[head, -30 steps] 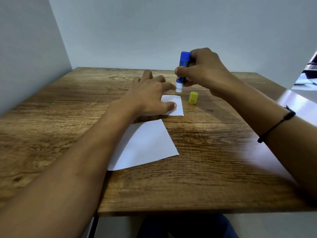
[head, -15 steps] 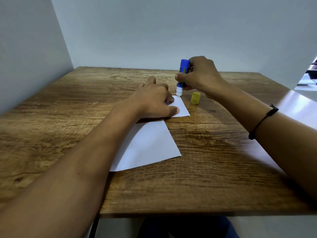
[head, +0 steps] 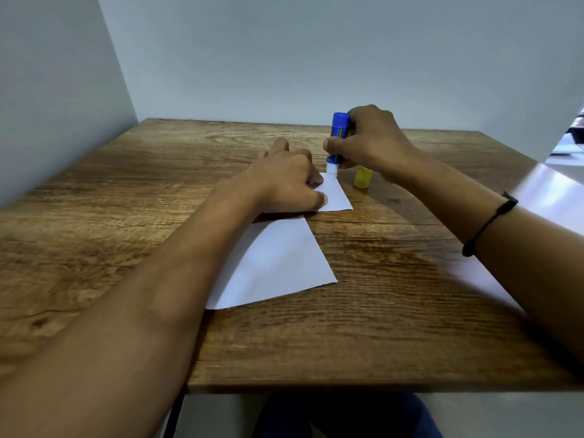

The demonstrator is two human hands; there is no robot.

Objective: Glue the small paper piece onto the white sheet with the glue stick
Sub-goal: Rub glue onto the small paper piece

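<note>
The small white paper piece (head: 336, 197) lies on the wooden table (head: 410, 327), just beyond the larger white sheet (head: 278, 267). My left hand (head: 286, 181) presses down on the small piece's left part with fingers and thumb. My right hand (head: 369, 143) holds the blue glue stick (head: 338, 137) upright. Its white tip touches the small piece's far corner. My left forearm hides the left part of the white sheet.
The glue stick's yellow cap (head: 362, 177) stands on the table right of the small piece, under my right hand. Grey walls close the table at the back and left. A black cord circles my right wrist (head: 488, 227).
My right hand has lowered the glue stick from above the table until its tip meets the small piece's far corner. My left hand has stayed pressed on the paper.
</note>
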